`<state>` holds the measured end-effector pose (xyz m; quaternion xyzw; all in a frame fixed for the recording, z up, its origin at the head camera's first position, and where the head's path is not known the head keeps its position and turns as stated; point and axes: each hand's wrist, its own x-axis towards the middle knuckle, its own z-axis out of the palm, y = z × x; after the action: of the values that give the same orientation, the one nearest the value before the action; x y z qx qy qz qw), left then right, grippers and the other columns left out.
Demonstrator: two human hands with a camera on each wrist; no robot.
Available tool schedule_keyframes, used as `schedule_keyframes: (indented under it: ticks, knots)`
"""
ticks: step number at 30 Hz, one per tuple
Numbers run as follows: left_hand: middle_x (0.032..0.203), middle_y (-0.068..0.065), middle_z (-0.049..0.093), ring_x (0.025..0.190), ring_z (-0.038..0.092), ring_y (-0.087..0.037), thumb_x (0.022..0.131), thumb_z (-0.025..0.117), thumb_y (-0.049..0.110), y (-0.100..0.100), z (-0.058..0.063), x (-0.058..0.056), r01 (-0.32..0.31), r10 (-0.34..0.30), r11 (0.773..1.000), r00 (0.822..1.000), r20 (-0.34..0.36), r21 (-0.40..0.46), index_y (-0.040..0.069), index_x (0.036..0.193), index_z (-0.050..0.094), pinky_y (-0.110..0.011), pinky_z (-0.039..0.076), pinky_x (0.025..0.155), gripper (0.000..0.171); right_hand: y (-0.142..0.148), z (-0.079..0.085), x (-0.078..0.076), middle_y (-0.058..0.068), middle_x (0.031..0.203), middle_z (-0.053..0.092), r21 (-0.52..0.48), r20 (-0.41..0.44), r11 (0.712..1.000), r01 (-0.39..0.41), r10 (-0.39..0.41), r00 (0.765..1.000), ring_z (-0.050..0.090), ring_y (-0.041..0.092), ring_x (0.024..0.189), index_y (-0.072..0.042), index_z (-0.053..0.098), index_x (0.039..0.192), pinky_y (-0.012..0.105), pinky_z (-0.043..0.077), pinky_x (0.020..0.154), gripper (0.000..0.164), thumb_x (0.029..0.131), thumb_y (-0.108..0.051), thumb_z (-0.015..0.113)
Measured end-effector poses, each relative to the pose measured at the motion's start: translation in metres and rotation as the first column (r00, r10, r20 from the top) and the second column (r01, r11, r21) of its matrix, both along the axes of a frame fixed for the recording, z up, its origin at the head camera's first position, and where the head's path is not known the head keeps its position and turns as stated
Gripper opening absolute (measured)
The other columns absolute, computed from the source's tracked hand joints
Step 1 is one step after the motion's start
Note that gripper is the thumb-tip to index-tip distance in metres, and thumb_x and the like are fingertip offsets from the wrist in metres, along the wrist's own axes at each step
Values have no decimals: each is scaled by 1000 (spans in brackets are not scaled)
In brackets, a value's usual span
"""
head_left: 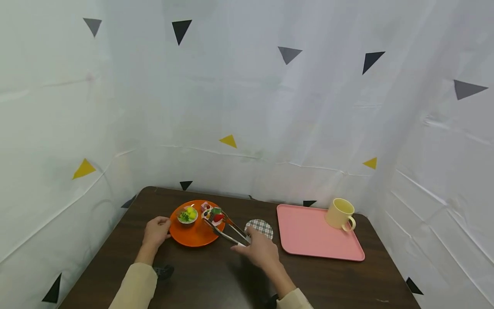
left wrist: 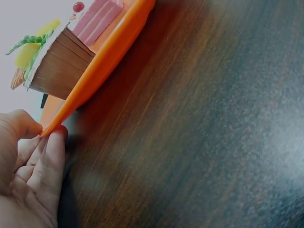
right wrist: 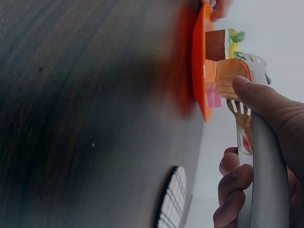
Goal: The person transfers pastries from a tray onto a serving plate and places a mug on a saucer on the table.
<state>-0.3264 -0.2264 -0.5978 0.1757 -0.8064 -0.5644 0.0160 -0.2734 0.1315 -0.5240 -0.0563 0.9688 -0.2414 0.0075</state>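
In the head view an orange plate (head_left: 191,240) lies on the dark wooden table. My left hand (head_left: 156,234) pinches its left rim between thumb and fingers (left wrist: 53,156). A cupcake with yellow and green topping (head_left: 188,213) stands on the plate's left side, a pink cake slice (left wrist: 97,21) at its back. My right hand (head_left: 260,249) grips metal tongs (right wrist: 268,180) with slotted ends. Those ends reach over the plate's right side, one on each side of a fruit-topped cupcake (head_left: 211,213) with a light brown cup.
A round plaid coaster (head_left: 261,226) lies right of the plate, just beyond my right hand. Farther right is a pink tray (head_left: 312,240) with a yellow mug (head_left: 340,212) at its back right corner. A white curtain (head_left: 247,94) with triangles hangs behind the table.
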Motion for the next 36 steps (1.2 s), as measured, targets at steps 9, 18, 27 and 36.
schedule_keyframes:
  ticks: [9,18,27,36]
  knots:
    - [135,-27,66,102,73,-26,111,54,25,1,6,0,1,-1,1000,1000,9,13,-3,140,63,-32,66,77,41,-9,-7,0,-6,80,62,14,13,1000,-2,2,1000,56,17,69,-21,66,106,41,42,57,55,78,-61,91]
    - [136,-27,66,107,72,-29,111,53,23,-2,1,-2,11,-11,999,1000,2,37,-4,140,61,-31,66,78,41,-12,-15,-4,-6,81,63,31,29,999,-14,13,1000,55,17,69,-21,67,106,40,42,58,55,78,-63,90]
    - [137,-25,65,108,71,-29,111,52,25,0,1,-2,21,-22,999,1000,4,32,-2,142,61,-29,65,78,42,-12,-15,-7,-5,79,62,30,34,1000,-11,10,999,55,17,69,-21,68,106,39,40,57,57,77,-65,90]
    - [139,-27,64,117,70,-34,112,52,25,-3,-2,-5,23,-23,999,1000,7,32,-2,142,61,-35,66,87,41,-6,-10,-5,-1,90,70,60,79,998,-9,4,997,63,19,80,-18,68,120,52,51,68,68,78,-67,88]
